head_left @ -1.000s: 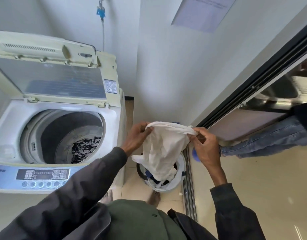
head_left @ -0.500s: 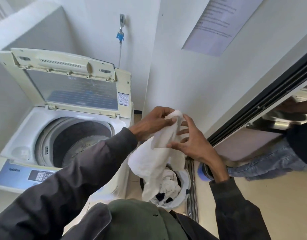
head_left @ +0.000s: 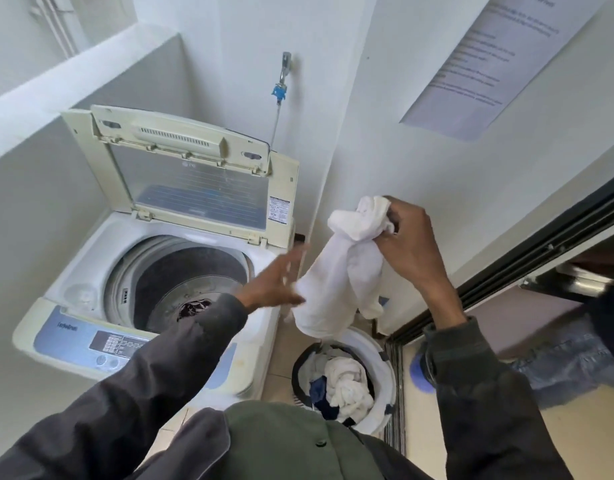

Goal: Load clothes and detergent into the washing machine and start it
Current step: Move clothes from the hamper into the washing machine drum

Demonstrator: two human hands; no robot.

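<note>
A top-loading washing machine (head_left: 73, 289) stands at the left with its lid (head_left: 198, 192) raised. A dark garment (head_left: 193, 308) lies at the bottom of its drum. My right hand (head_left: 414, 247) grips the bunched top of a white garment (head_left: 336, 275), which hangs over a round laundry basket (head_left: 385, 368) on the floor. White and blue clothes (head_left: 343, 382) fill that basket. My left hand (head_left: 274, 285), blurred, is spread open beside the garment's lower part, over the machine's right edge.
The machine's control panel (head_left: 115, 344) faces me at the front. A tap with a blue fitting (head_left: 281, 88) is on the back wall. A sliding door track (head_left: 541, 237) runs along the right, where another person's jeans leg (head_left: 568, 358) shows.
My left hand let go of the white garment's top and dropped toward its lower part. My right hand closed on the top and lifted the garment clear of the basket.
</note>
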